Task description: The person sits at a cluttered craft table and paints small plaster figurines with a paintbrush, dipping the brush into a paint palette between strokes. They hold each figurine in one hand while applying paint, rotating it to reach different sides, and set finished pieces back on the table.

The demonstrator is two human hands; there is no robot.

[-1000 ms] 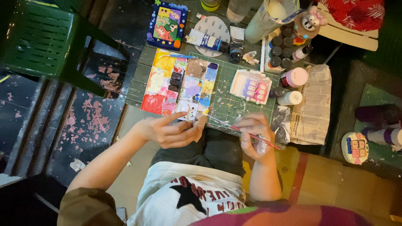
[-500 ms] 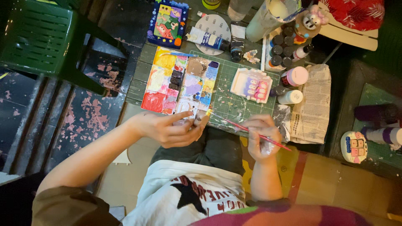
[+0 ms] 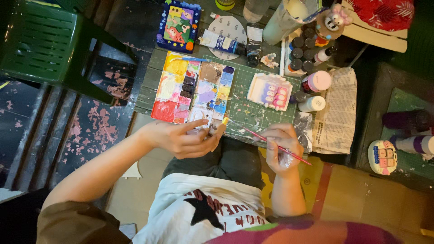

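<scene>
Small painted piece half-hidden by left hand

Thin pink-handled paintbrush, tilted, tip up-left over the table's near edge. Small white painted piece with a yellow tip, pinched just below the multicoloured paint palette.

Green plastic chair beside worn floor (paint flaking pink).
</scene>
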